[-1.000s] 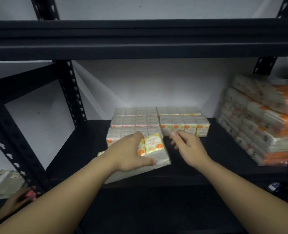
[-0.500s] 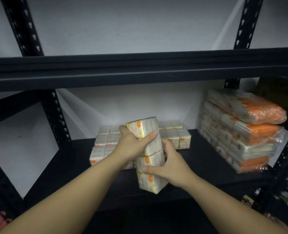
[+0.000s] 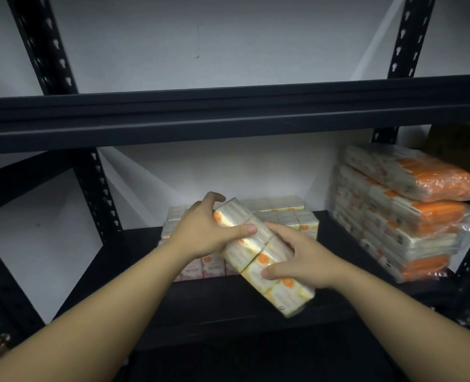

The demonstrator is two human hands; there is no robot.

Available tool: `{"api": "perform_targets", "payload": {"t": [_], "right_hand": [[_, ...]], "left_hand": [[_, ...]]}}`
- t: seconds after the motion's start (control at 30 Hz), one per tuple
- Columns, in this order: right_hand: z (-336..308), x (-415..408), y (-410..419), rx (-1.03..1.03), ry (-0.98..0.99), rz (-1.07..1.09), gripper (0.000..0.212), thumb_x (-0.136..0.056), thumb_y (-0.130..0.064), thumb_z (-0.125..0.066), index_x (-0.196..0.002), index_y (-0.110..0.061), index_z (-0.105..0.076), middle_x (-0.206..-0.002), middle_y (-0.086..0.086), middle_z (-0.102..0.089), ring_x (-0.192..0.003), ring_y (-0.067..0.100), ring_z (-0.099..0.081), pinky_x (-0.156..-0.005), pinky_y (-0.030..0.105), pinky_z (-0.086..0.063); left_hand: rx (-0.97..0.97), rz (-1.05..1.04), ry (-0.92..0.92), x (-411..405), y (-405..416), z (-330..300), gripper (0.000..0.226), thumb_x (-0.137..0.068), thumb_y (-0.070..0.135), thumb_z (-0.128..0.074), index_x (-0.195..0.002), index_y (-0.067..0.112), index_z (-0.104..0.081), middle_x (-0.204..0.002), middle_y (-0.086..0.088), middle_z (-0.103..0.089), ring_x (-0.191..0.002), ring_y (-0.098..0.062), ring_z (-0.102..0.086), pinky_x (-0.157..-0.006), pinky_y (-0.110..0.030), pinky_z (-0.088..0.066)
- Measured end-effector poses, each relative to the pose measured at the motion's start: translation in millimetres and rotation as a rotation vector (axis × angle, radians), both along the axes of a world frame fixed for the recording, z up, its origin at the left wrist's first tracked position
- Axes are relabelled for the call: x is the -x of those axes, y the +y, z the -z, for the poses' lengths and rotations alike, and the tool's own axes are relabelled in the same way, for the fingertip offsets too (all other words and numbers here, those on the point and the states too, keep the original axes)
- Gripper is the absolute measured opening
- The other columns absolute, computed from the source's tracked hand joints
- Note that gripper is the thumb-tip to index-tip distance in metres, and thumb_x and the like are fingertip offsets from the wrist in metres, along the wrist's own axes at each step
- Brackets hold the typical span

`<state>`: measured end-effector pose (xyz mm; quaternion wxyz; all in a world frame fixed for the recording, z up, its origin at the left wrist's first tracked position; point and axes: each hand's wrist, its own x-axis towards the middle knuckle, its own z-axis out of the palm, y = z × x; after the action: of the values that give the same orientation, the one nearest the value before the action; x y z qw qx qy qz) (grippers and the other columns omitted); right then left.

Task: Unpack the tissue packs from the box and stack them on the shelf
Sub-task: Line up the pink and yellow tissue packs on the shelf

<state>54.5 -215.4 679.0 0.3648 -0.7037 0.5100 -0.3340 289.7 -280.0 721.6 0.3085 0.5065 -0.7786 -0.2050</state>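
Gripping a tilted tissue pack [image 3: 258,252] above the shelf [image 3: 228,304] with both hands: right hand [image 3: 302,260] fingers curled round its lower end, left hand [image 3: 206,230] thumb clamped across its upper end. Cream wrap, orange dots, print blurred. Behind, stacked packs [image 3: 283,213] partly hidden by hands; orange bundles [image 3: 404,213] far right.

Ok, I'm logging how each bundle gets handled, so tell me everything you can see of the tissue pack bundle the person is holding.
The tissue pack bundle is a long block of small packs in clear glossy wrap, cream with orange spots. It is held tilted, upper end toward the back left, lower end toward the front right, in front of the packs already on the shelf. The left hand grips its upper end, thumb across the front. The right hand holds its lower half, fingers curled round it.
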Motion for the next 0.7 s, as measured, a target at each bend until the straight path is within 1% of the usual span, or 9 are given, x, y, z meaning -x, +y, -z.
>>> {"api": "perform_targets", "payload": {"t": [0.07,0.13,0.2,0.3,0.47,0.53,0.6,0.67,0.7], "right_hand": [[-14,9,-1,-0.042,0.048,-0.087,0.084,-0.077,-0.022,-0.089,-0.146,-0.047,-0.048,-0.129,-0.011,-0.069,-0.115,0.012,-0.070,-0.098,0.046,-0.058],[-27,16,-1,-0.074,0.082,-0.141,0.081,-0.079,-0.020,-0.088,-0.146,-0.045,-0.049,-0.130,-0.008,-0.069,-0.117,0.016,-0.070,-0.098,0.048,-0.058],[-39,21,-2,-0.091,0.126,-0.172,0.080,-0.081,-0.020,-0.087,-0.147,-0.043,-0.049,-0.130,-0.007,-0.070,-0.117,0.017,-0.070,-0.098,0.049,-0.058],[-51,29,-5,-0.069,0.257,-0.184,0.083,-0.082,-0.027,-0.087,-0.150,-0.048,-0.044,-0.128,-0.010,-0.070,-0.113,0.014,-0.071,-0.097,0.045,-0.059],[-55,41,0,0.060,0.529,-0.020,0.081,-0.084,-0.059,-0.077,-0.154,-0.044,-0.038,-0.131,-0.030,-0.056,-0.111,-0.003,-0.061,-0.095,0.020,-0.048],[-49,44,1,0.153,0.666,0.007,0.088,-0.080,-0.074,-0.070,-0.155,-0.040,-0.038,-0.134,-0.031,-0.046,-0.117,-0.003,-0.050,-0.097,0.019,-0.040],[-39,53,-2,0.155,0.705,-0.004,0.091,-0.079,-0.077,-0.068,-0.155,-0.039,-0.038,-0.136,-0.028,-0.045,-0.123,0.000,-0.047,-0.099,0.020,-0.038],[-26,67,-6,0.122,0.726,-0.004,0.095,-0.078,-0.078,-0.069,-0.157,-0.038,-0.036,-0.147,-0.021,-0.046,-0.133,0.006,-0.046,-0.107,0.024,-0.038],[-19,74,-9,0.113,0.744,0.002,0.096,-0.077,-0.078,-0.070,-0.158,-0.039,-0.035,-0.151,-0.017,-0.046,-0.136,0.008,-0.045,-0.110,0.027,-0.038]], "left_hand": [[-0.066,0.153,-0.003,-7,-2,-5,0.097,-0.059,0.083,-0.078,-0.142,0.045,-0.046,-0.127,0.015,-0.062,-0.106,-0.006,-0.065,-0.090,-0.033,-0.060],[-0.190,0.328,0.087,-12,0,-8,0.089,-0.069,0.059,-0.089,-0.145,0.049,-0.044,-0.131,0.012,-0.060,-0.105,-0.008,-0.069,-0.087,-0.031,-0.062],[-0.246,0.406,0.184,-13,1,-6,0.082,-0.071,0.034,-0.094,-0.140,0.043,-0.052,-0.126,0.004,-0.063,-0.105,-0.012,-0.071,-0.082,-0.034,-0.063],[-0.208,0.360,0.338,-2,4,5,0.065,-0.065,0.029,-0.096,-0.123,0.027,-0.066,-0.112,0.001,-0.073,-0.101,-0.019,-0.075,-0.082,-0.043,-0.065],[-0.133,0.206,0.545,30,11,34,0.059,-0.066,0.031,-0.097,-0.116,0.027,-0.066,-0.104,-0.001,-0.076,-0.093,-0.017,-0.076,-0.071,-0.031,-0.063],[-0.107,0.185,0.496,44,13,46,0.060,-0.067,0.039,-0.096,-0.117,0.033,-0.063,-0.104,0.002,-0.075,-0.090,-0.014,-0.075,-0.069,-0.032,-0.063],[-0.075,0.201,0.345,53,15,53,0.067,-0.070,0.052,-0.091,-0.126,0.036,-0.058,-0.113,0.008,-0.071,-0.092,-0.005,-0.071,-0.072,-0.028,-0.062],[0.009,0.173,0.105,52,11,60,0.088,-0.072,0.071,-0.080,-0.145,0.036,-0.047,-0.133,0.014,-0.062,-0.111,0.001,-0.062,-0.092,-0.028,-0.056],[0.043,0.142,-0.001,50,9,64,0.098,-0.072,0.077,-0.074,-0.153,0.033,-0.040,-0.143,0.013,-0.056,-0.127,-0.006,-0.055,-0.106,-0.036,-0.050]]}}
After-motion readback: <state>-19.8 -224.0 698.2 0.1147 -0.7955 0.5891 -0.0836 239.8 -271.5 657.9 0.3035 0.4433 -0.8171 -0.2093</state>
